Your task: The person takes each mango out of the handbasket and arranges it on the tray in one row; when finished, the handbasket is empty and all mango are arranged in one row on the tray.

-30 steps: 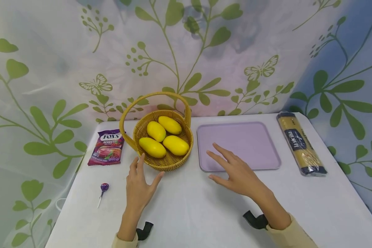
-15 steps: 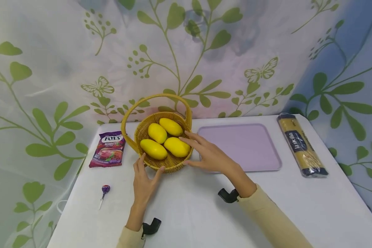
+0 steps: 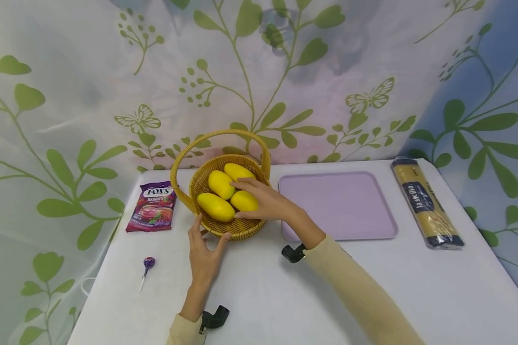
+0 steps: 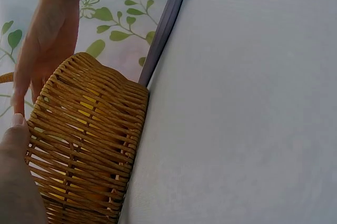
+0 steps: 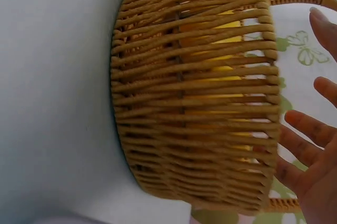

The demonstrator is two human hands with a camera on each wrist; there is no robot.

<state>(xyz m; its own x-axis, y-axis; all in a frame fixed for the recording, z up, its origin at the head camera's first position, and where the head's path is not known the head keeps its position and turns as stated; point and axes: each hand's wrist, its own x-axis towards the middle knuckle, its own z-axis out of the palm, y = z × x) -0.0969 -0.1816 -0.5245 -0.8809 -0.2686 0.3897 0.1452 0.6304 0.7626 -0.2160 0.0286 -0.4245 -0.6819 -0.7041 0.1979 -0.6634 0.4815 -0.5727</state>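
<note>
A yellow wicker basket [image 3: 237, 235] with a tall arched handle holds several yellow mangoes [image 3: 216, 207]. My right hand [image 3: 265, 199] reaches in over the right rim, its spread fingers over the right front mango [image 3: 243, 201] and hiding part of it. Its fingers look apart and extended in the right wrist view, beside the rim of the basket [image 5: 195, 97]. At the front left of the basket is my left hand [image 3: 205, 258], thumb and fingers spread against its side. The left wrist view has the left thumb [image 4: 18, 161] at the basket's rim; the other left fingers are hidden.
Right of the basket lies a lilac tray [image 3: 338, 206], then a spaghetti pack [image 3: 425, 203] near the table's right edge. A purple candy bag [image 3: 153, 207] and a lollipop [image 3: 148, 263] lie at left. A leaf-patterned curtain [image 3: 302, 96] hangs behind the white table.
My right hand has moved left from over the tray into the basket, above the mangoes. My left hand has shifted slightly right, up to the basket's side.
</note>
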